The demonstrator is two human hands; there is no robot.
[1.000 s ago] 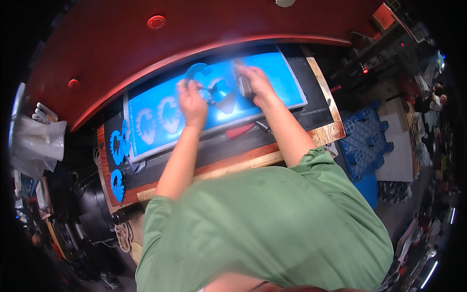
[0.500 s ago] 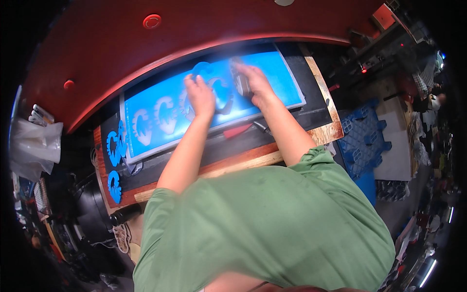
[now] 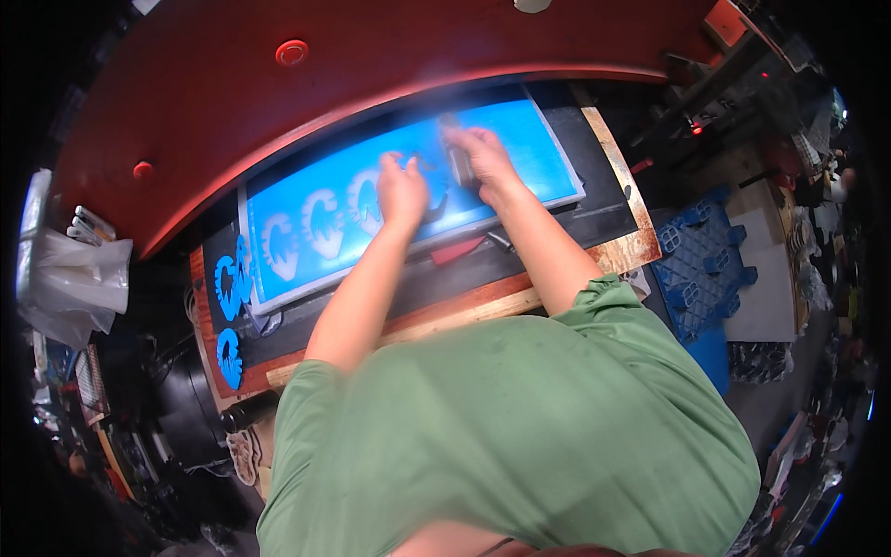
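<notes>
A blue sheet (image 3: 538, 176) with pale edges lies on the dark work surface. Several cut-out shapes, each a curved hook with a toothed side, run along its left half; one such opening (image 3: 323, 223) shows plainly. My left hand (image 3: 404, 193) is over the middle of the sheet, fingers curled together; whatever they hold is hidden. My right hand (image 3: 487, 165) grips a greyish metal piece (image 3: 459, 162), smeared by motion, just right of the left hand. Something dark and curved shows between the hands, too blurred to name.
Loose blue toothed pieces (image 3: 228, 357) lie at the table's left end. A red flat object (image 3: 459, 251) rests by the sheet's near edge. Beyond stands a red machine body (image 3: 399, 46) with a red push button (image 3: 291, 53). A blue plastic pallet (image 3: 701, 269) is at right.
My left hand has moved right, closer to my right hand, and its fingers have drawn in. The blue piece seen at its fingertips no longer shows. My right hand has barely moved.
</notes>
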